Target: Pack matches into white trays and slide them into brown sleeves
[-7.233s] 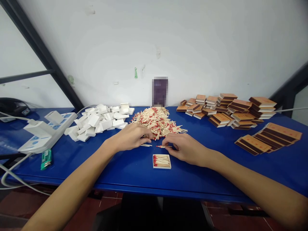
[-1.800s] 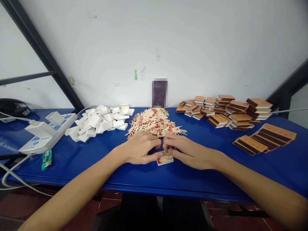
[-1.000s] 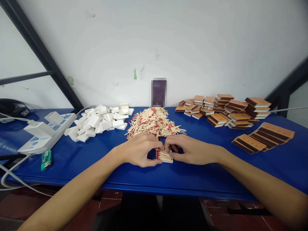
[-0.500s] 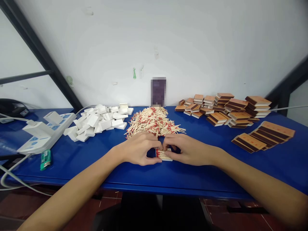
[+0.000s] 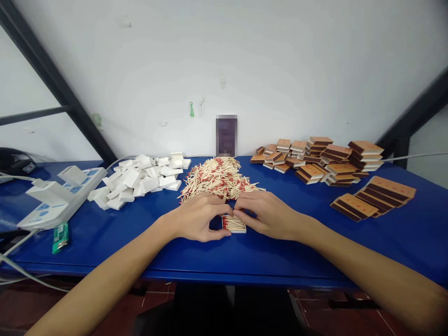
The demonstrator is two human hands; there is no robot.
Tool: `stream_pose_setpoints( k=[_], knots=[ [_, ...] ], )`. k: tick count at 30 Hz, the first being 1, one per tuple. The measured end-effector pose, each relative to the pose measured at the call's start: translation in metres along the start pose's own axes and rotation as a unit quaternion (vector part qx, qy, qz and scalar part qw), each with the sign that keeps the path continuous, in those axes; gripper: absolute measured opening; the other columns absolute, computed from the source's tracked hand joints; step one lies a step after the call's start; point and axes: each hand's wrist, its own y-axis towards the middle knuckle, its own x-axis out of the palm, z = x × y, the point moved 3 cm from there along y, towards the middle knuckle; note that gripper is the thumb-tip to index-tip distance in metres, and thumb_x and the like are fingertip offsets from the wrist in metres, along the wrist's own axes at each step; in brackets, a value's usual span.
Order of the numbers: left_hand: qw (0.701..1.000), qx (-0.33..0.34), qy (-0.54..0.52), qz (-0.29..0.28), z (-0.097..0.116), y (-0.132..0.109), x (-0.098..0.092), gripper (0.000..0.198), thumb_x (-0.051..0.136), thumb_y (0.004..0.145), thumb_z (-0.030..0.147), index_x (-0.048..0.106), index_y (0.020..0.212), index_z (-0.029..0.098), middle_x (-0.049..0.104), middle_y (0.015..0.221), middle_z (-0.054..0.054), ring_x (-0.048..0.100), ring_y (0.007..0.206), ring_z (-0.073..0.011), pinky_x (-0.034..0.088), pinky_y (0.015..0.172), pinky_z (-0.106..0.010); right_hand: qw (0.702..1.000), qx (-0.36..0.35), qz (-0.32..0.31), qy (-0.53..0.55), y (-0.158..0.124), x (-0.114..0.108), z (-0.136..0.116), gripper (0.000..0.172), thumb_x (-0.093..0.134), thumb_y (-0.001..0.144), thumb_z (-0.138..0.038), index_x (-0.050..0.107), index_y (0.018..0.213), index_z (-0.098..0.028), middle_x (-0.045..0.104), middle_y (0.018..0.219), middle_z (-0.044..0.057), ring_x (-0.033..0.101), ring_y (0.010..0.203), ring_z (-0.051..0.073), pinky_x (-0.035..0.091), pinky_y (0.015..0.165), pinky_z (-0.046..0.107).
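Observation:
A small white matchbox tray (image 5: 239, 231) lies on the blue table in front of me, filled with red-tipped matches (image 5: 234, 223). My left hand (image 5: 199, 217) grips its left end, thumb at the near edge and fingers at the far edge. Over the tray's far right corner, the fingers of my right hand (image 5: 268, 214) are pinched together; whatever may be between the tips is too small to make out. Just beyond both hands spreads a large heap of loose matches (image 5: 219, 177).
White empty trays (image 5: 131, 178) are piled at the left, beside a white power strip (image 5: 59, 214) and a green packet (image 5: 60, 237). Stacked matchboxes (image 5: 336, 154) and fanned brown sleeves (image 5: 374, 198) occupy the right. A wall closes off the back.
My right thumb has lifted off the matches in the tray and drawn back to the far edge, showing more of them. The whole view has shifted slightly.

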Motion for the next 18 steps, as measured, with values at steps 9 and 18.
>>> stream_pose_setpoints(
  k=[9,18],
  knots=[
    [1.000,-0.001,-0.016,0.005,-0.001,0.000,-0.001,0.033,0.063,0.085,0.042,0.067,0.107,0.018,0.067,0.089,-0.005,0.062,0.084,-0.0206,0.047,0.079,-0.034,0.917,0.294,0.087,-0.256,-0.007,-0.042,0.056,0.030,0.041,0.096,-0.031,0.063,0.106,-0.014,0.063,0.109,0.016,0.058,0.099,0.030,0.043,0.080,0.038],
    [1.000,-0.005,-0.026,0.006,-0.001,-0.001,-0.002,0.031,0.062,0.086,0.041,0.065,0.107,0.018,0.065,0.088,-0.004,0.061,0.082,-0.0191,0.047,0.078,-0.033,0.831,0.482,0.012,-0.279,-0.042,-0.059,0.111,0.039,0.038,0.095,-0.026,0.052,0.129,-0.013,0.056,0.126,0.023,0.057,0.112,0.039,0.048,0.082,0.050]
  ],
)
